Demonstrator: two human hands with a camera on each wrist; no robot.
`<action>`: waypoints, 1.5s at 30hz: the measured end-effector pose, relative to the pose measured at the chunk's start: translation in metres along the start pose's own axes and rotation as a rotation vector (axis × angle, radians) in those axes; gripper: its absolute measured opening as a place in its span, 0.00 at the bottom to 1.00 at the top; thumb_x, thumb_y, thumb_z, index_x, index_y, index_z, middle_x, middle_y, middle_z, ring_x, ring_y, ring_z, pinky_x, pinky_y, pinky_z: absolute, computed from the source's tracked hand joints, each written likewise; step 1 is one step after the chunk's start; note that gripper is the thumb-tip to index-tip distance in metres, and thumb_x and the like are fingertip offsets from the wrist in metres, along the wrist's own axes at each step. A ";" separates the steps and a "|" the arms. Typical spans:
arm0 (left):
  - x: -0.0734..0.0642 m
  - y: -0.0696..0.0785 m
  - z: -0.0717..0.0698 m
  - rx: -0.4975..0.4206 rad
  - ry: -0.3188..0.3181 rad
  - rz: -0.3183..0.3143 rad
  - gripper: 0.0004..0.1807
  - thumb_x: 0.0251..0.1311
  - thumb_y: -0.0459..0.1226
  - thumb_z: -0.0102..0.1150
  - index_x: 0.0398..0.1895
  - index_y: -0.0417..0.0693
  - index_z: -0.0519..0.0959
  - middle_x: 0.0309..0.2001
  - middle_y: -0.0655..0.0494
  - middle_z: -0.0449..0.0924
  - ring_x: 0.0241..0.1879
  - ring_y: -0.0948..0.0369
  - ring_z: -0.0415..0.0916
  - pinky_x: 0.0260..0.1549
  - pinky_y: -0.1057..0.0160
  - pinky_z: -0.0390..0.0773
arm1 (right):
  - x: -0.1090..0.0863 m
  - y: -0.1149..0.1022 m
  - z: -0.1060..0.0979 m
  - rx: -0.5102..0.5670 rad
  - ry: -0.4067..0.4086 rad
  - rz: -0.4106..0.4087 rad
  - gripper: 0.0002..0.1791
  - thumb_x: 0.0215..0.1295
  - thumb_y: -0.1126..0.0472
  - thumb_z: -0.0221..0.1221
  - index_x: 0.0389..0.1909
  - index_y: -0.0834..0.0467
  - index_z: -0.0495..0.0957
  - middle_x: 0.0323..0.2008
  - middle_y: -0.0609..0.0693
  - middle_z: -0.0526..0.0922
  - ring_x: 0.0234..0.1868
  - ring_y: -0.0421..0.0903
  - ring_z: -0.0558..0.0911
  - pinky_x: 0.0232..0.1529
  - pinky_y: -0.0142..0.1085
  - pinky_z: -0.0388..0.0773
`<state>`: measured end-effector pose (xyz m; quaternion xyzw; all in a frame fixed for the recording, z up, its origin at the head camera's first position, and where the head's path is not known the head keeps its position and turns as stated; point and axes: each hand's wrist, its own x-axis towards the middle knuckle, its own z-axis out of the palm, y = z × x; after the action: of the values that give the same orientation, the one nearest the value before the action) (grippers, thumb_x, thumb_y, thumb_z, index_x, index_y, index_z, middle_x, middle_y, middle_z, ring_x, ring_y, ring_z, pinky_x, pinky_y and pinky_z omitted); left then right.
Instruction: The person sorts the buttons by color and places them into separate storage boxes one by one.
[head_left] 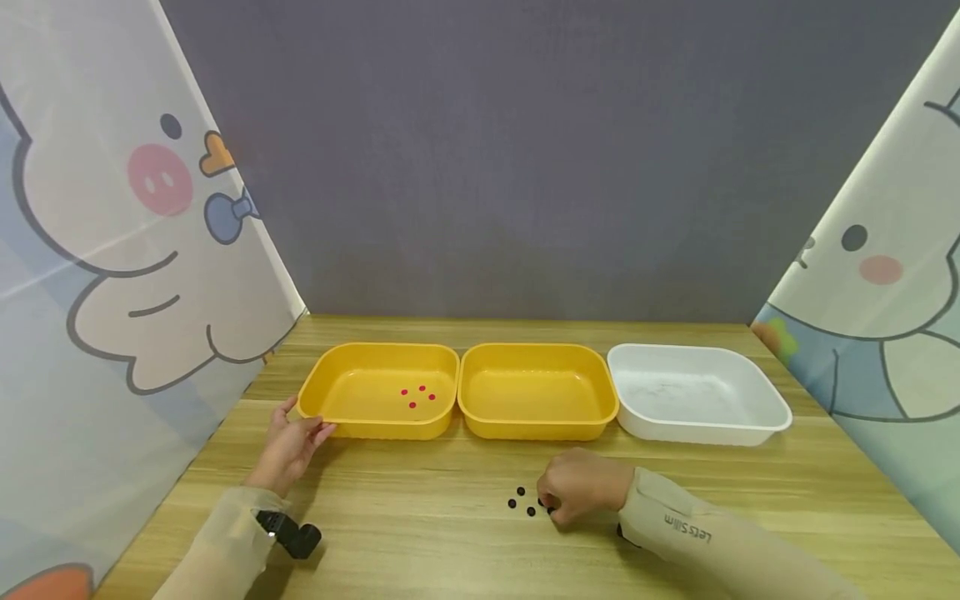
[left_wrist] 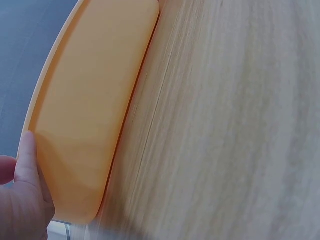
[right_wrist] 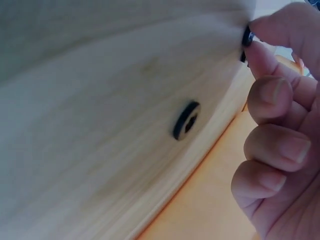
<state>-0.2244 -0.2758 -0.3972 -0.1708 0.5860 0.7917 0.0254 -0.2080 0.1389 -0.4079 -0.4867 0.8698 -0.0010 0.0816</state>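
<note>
My left hand (head_left: 288, 446) holds the near left corner of the left yellow tray (head_left: 390, 428), thumb against its wall in the left wrist view. Several small red discs (head_left: 412, 405) lie inside that tray. On the table in front of the middle tray, my right hand (head_left: 581, 485) is low over a group of small black buttons (head_left: 531, 512). Its thumb and index finger pinch one black button (right_wrist: 248, 36) at the table surface, the other fingers curled. A loose black button (right_wrist: 186, 120) lies apart from the fingers in the right wrist view.
A second yellow tray (head_left: 537, 429) stands beside the left one, and a white tray (head_left: 697, 432) stands at its right. All three form a row across the wooden table (head_left: 420, 533). A grey backdrop (head_left: 480, 167) and printed cloth panels (head_left: 135, 317) enclose the sides.
</note>
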 end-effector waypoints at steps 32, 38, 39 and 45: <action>-0.001 0.002 0.001 0.008 -0.003 -0.003 0.43 0.68 0.22 0.34 0.72 0.52 0.20 0.64 0.39 0.48 0.31 0.69 0.77 0.43 0.74 0.79 | 0.002 0.028 -0.046 -0.091 0.486 -0.208 0.06 0.41 0.62 0.67 0.22 0.51 0.81 0.19 0.39 0.79 0.16 0.28 0.62 0.18 0.20 0.66; -0.003 0.002 0.002 0.011 -0.001 -0.002 0.43 0.68 0.22 0.34 0.72 0.52 0.20 0.61 0.40 0.50 0.31 0.69 0.76 0.43 0.75 0.79 | 0.005 0.032 -0.052 -0.218 0.561 -0.236 0.08 0.36 0.61 0.69 0.20 0.50 0.79 0.16 0.39 0.78 0.14 0.29 0.63 0.14 0.20 0.62; -0.003 0.002 0.002 0.014 0.000 -0.002 0.43 0.68 0.22 0.34 0.72 0.52 0.21 0.61 0.40 0.50 0.31 0.69 0.76 0.43 0.74 0.79 | 0.006 0.032 -0.053 -0.236 0.561 -0.232 0.08 0.35 0.60 0.69 0.19 0.50 0.79 0.16 0.39 0.78 0.14 0.30 0.63 0.13 0.21 0.61; -0.002 0.002 0.002 0.017 0.004 -0.003 0.43 0.68 0.22 0.35 0.72 0.52 0.21 0.57 0.40 0.53 0.29 0.68 0.76 0.41 0.74 0.80 | 0.007 0.033 -0.063 -0.230 0.478 -0.169 0.05 0.41 0.61 0.66 0.20 0.50 0.79 0.18 0.39 0.78 0.14 0.31 0.66 0.15 0.22 0.63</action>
<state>-0.2230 -0.2742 -0.3943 -0.1732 0.5926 0.7862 0.0270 -0.2483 0.1450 -0.3492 -0.5494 0.8152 -0.0239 -0.1818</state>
